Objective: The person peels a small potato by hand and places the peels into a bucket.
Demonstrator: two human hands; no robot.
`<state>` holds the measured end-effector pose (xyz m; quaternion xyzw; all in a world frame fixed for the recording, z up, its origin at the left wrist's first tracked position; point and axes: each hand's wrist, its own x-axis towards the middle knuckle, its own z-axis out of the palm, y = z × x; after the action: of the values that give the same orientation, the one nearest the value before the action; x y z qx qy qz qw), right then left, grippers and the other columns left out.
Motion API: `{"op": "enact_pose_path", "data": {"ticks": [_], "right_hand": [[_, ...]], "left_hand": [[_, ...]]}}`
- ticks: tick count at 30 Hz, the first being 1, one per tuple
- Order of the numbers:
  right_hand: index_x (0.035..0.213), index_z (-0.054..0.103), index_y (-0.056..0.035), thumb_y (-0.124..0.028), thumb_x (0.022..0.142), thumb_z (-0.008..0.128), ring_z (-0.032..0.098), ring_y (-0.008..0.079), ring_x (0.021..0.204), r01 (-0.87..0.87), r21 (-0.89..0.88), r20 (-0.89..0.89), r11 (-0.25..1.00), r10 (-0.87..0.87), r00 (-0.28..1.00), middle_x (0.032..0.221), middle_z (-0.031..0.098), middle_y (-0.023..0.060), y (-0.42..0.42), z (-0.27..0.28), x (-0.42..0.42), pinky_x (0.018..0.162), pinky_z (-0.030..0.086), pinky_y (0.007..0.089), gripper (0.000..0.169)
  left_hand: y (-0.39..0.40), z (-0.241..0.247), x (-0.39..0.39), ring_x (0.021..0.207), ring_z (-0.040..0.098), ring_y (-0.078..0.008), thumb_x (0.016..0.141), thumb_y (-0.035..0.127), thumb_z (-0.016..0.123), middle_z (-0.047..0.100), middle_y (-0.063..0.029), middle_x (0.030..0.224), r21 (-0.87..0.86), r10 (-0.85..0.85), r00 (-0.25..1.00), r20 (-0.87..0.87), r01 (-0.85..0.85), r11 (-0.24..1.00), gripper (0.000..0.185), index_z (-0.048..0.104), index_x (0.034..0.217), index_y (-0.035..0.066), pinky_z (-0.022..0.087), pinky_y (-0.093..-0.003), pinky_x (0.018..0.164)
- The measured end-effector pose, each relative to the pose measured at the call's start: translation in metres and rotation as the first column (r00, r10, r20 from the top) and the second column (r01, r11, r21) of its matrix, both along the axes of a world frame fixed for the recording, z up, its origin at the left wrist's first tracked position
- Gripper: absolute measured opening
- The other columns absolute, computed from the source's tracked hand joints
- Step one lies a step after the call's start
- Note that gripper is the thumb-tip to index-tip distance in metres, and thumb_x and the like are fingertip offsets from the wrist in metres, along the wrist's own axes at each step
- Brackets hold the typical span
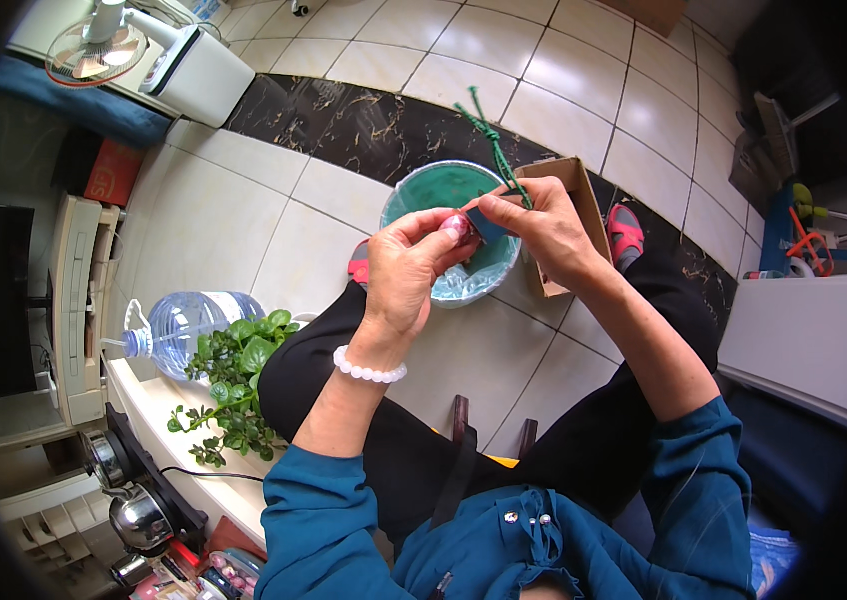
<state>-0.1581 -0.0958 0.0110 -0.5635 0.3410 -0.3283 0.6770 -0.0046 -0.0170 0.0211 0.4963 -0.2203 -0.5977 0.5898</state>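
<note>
My left hand [412, 259] pinches a small, shiny red-purple bulb [456, 225], which looks like a shallot or small onion, between thumb and fingertips. My right hand [555, 225] grips a flat, dark blue tool [489, 222], perhaps a small knife, its near end against the bulb. From that tool a knotted green cord [497, 146] sticks up past my fingers. Directly beneath both hands stands a round green bin [435, 180] lined with a clear plastic bag. What lies in the bin is largely hidden by my hands.
Right of the bin is an open cardboard box [587, 195], close to my foot in a red sandal [624, 231]. At left are a leafy plant [243, 375] and a large water bottle [183, 322]. A tub of similar bulbs [232, 576] sits lower left, near a steel kettle [140, 517].
</note>
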Motion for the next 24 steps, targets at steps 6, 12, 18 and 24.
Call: {"op": "enact_pose_path", "data": {"ticks": [6,12,18,24], "right_hand": [[0.080,0.066,0.0027,-0.020,0.088,0.063,0.051,0.0028,0.064,-0.042,-0.110,-0.015,0.993,0.041,0.999,0.067,0.061,-0.0016,0.0031,-0.0029,0.0025,0.055,0.043,0.0224,0.024],[0.076,0.064,0.0028,-0.018,0.088,0.063,0.049,0.0026,0.060,-0.033,-0.134,-0.053,0.990,0.026,0.998,0.065,0.059,-0.0017,0.0007,-0.0059,0.0034,0.053,0.042,0.0230,0.024],[0.078,0.065,0.0016,-0.017,0.088,0.063,0.052,0.0035,0.062,0.013,0.031,0.016,0.999,-0.014,1.000,0.067,0.061,-0.0013,-0.0007,-0.0060,0.0044,0.054,0.044,0.0233,0.021],[0.093,0.068,0.0039,-0.017,0.089,0.064,0.061,0.0066,0.074,-0.085,-0.040,-0.072,0.996,0.082,0.994,0.081,0.067,0.0042,-0.0004,-0.0016,0.0001,0.067,0.049,0.0216,0.021]], "left_hand": [[0.0010,-0.0040,0.0017,0.083,0.065,-0.0180,0.087,0.001,0.058,0.065,-0.0126,0.093,0.007,-0.025,0.999,0.024,0.025,1.000,0.017,0.061,0.100,-0.008,0.057,-0.0297,0.076],[0.0013,-0.0055,-0.0004,0.081,0.065,-0.0186,0.087,0.001,0.058,0.065,-0.0135,0.091,0.010,-0.020,0.994,0.103,0.019,1.000,0.016,0.062,0.099,-0.009,0.057,-0.0306,0.075],[0.0000,-0.0062,-0.0003,0.077,0.066,-0.0157,0.085,0.002,0.062,0.066,-0.0117,0.091,0.016,0.011,0.998,0.059,-0.012,1.000,0.015,0.064,0.097,-0.007,0.057,-0.0262,0.072],[0.0005,-0.0054,0.0017,0.078,0.066,-0.0165,0.086,0.001,0.061,0.066,-0.0120,0.091,-0.004,-0.010,0.999,0.052,0.011,1.000,0.016,0.063,0.099,-0.007,0.057,-0.0272,0.073]]}}
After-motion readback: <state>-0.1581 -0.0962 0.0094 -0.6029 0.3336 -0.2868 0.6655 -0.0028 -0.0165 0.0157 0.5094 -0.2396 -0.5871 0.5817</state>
